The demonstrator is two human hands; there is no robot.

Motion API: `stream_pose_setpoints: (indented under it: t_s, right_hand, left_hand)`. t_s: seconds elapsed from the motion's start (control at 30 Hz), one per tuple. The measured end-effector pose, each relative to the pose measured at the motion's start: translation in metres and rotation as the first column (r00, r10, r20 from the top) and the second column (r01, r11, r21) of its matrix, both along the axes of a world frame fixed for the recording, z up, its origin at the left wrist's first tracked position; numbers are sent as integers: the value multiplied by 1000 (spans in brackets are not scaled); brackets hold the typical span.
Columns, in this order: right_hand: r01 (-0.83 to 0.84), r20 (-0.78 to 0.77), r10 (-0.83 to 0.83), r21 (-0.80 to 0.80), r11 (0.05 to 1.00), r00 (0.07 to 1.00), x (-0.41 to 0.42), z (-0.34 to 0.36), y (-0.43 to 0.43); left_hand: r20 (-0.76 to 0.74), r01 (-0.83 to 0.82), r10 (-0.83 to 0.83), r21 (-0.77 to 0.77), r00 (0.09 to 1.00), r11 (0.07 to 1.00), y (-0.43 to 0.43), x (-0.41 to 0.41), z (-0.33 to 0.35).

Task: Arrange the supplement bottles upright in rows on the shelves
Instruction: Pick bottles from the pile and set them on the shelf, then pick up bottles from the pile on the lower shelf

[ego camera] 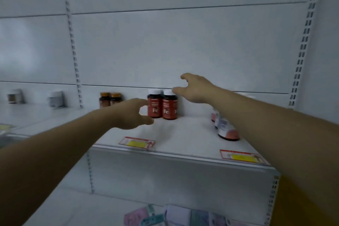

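Nearest you, at the bottom edge of the view, flat pastel packets (174,214) lie on a lower shelf, too blurred to read. Above them runs the front lip of the white shelf (183,158) you are reaching over, with two red-and-yellow price tags on it: the left tag (136,142) and the right tag (242,156). Behind the right tag, the white bottles (228,131) with a reddish band stand in a short line running front to back, partly hidden by your right forearm.

Your left hand (132,113) hovers low over the shelf just left of the red bottles. Its fingers are loosely curved with a clear gap between thumb and fingers, and it holds nothing. Whether a fingertip touches the glass, you cannot tell.

The two red bottles (162,106), dark with white caps and an "Fe" label, stand upright and side by side, touching, in the middle of the shelf near the back panel.

Your right hand (196,88) is just right of them at cap height, fingers spread wide and empty, the thumb right at the cap of the right-hand bottle.

Further left, two amber bottles (110,99) with gold caps stand together at the back. On the neighbouring bay, well apart, sit two pale jars (56,99), blurred
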State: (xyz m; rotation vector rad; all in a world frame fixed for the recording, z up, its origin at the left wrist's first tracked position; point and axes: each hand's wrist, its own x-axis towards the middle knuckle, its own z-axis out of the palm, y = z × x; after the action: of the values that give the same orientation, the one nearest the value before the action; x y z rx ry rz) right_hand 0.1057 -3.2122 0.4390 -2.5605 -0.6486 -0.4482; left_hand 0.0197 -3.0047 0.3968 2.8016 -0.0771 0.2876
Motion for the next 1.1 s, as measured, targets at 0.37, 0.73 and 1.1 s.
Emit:
stream_pose_setpoints:
  t_s: [0.37, 0.73, 1.1]
  right_hand:
    - [-543, -28, 546, -166, 823, 837, -101, -24, 403]
    - [-799, -93, 830, -348, 490, 549, -203, -104, 690]
    - [-826, -221, 836, -411, 386, 501, -159, -149, 938]
  left_hand:
    - [-60, -510, 512, 46, 857, 859, 307, -186, -33]
    - [-230, -781, 772, 69, 593, 621, 504, -290, -113]
    - [-243, -890, 860, -38, 449, 455, 718, -253, -163]
